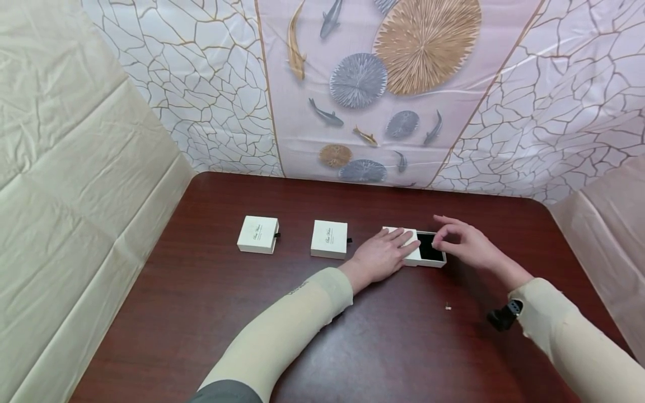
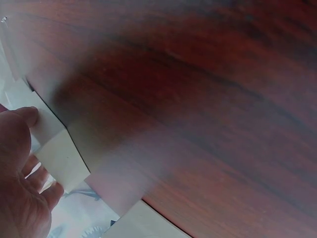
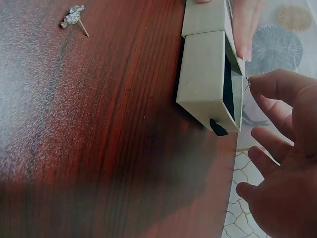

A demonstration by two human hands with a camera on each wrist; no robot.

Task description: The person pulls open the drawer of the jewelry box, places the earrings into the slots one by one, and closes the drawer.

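A small white drawer box (image 1: 425, 263) is slid partly open to the right, baring its black lining (image 1: 428, 246). My left hand (image 1: 380, 254) holds its sleeve, fingers laid across the top and thumb (image 2: 30, 116) at the near side. Over the open drawer (image 3: 200, 69), my right hand (image 1: 466, 243) pinches a tiny thin metal piece (image 3: 247, 83) between thumb and forefinger, mostly hidden by the fingertips. A black pull tab (image 3: 218, 128) sticks out of the drawer's end. On the table nearer me lies a stud earring (image 3: 73, 16) with sparkling stones and a thin post.
Two closed white boxes, one in the middle (image 1: 329, 238) and one farther left (image 1: 258, 234), stand on the dark red wooden table (image 1: 227, 313). Patterned cloth (image 1: 302, 129) hangs behind the table's far edge. A black device (image 1: 504, 316) is strapped at my right wrist.
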